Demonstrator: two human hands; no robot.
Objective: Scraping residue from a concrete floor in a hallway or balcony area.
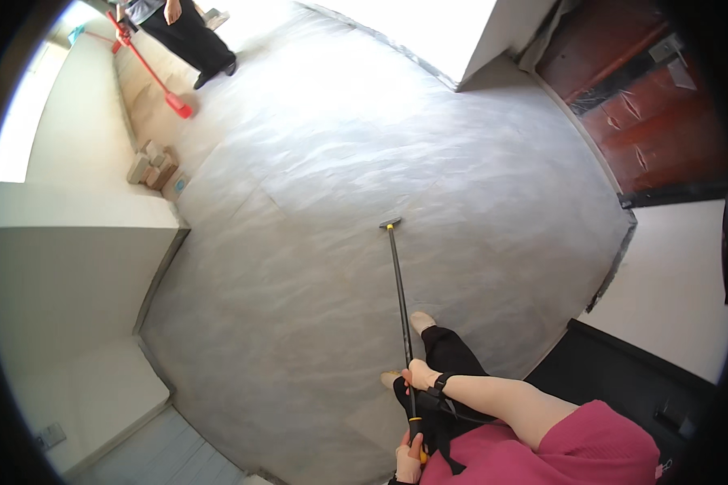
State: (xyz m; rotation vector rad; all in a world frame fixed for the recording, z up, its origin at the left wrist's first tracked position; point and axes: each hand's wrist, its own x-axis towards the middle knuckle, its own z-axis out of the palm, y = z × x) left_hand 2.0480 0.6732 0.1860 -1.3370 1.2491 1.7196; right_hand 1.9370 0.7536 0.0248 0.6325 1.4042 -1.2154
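Note:
A long-handled floor tool (399,283) has a slim black pole, a yellow joint and a narrow dark crosswise head (391,222). That head rests on the grey floor (299,267) in front of me; whether it is a brush or a blade is too small to tell. My right hand (419,376), with a black band at its wrist, is closed around the upper pole. Lower down, near the yellow-and-black grip end, my left hand (409,459) is wrapped round the handle, partly cut by the lower edge.
At the far left another person (188,36) holds a red broom (158,77). Stacked blocks (152,166) stand beside the left wall. A reddish-brown door (639,113) is at the right. Near my right side lies a black flat surface (607,380). A white wall corner (459,85) juts out ahead.

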